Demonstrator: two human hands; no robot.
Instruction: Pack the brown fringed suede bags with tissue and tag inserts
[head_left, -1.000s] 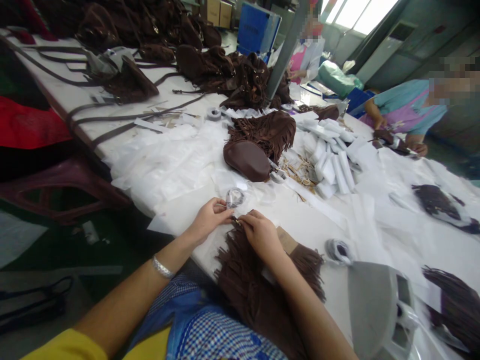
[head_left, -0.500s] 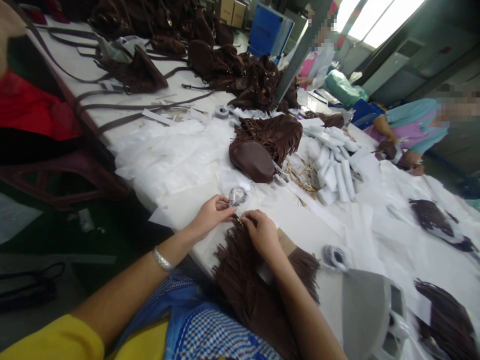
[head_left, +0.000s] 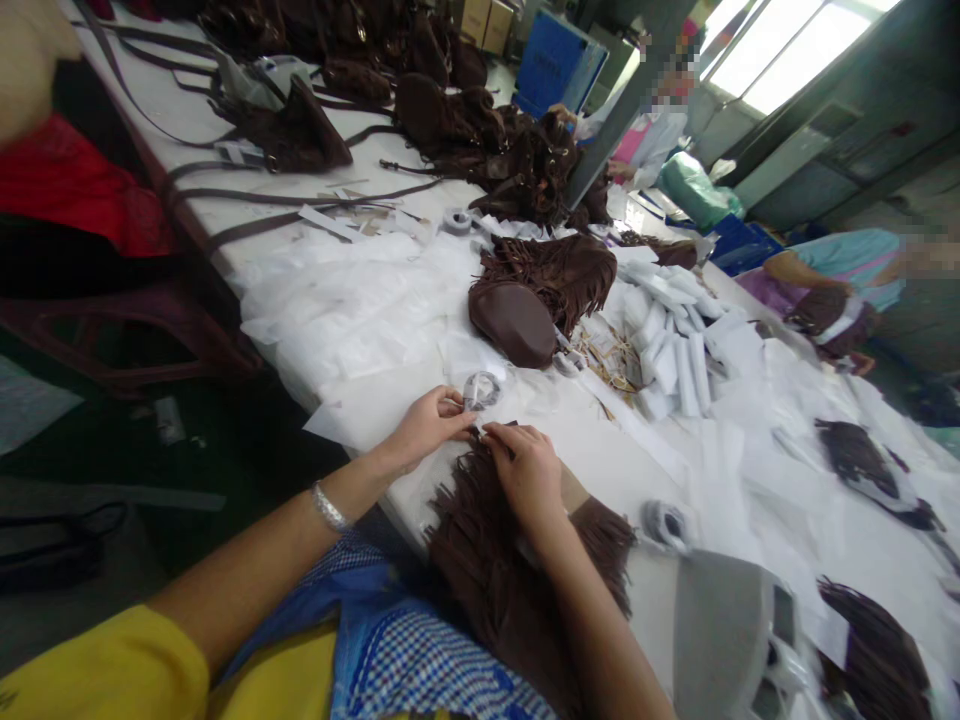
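Note:
A brown fringed suede bag (head_left: pixel 495 560) lies across my lap and the near edge of the white table (head_left: pixel 600 450). My left hand (head_left: pixel 426 430) and my right hand (head_left: pixel 525 470) meet at the bag's top edge, fingers pinched together on a small fitting there that I cannot make out. A tape roll (head_left: pixel 481 390) lies on the table just beyond my fingertips. A silver bracelet (head_left: pixel 328 508) circles my left wrist.
Another fringed bag (head_left: pixel 540 290) rests mid-table beside stacked white paper packets (head_left: pixel 675 340). More brown bags and straps (head_left: pixel 420 120) pile up at the far end. A second tape roll (head_left: pixel 664 525) and a grey object (head_left: pixel 720 640) sit at my right. A person in blue (head_left: pixel 840 280) works across.
Both hands stay pinched at the bag's top edge with only slight finger shifts. The view has drifted, so everything sits a little more to the right in the frame.

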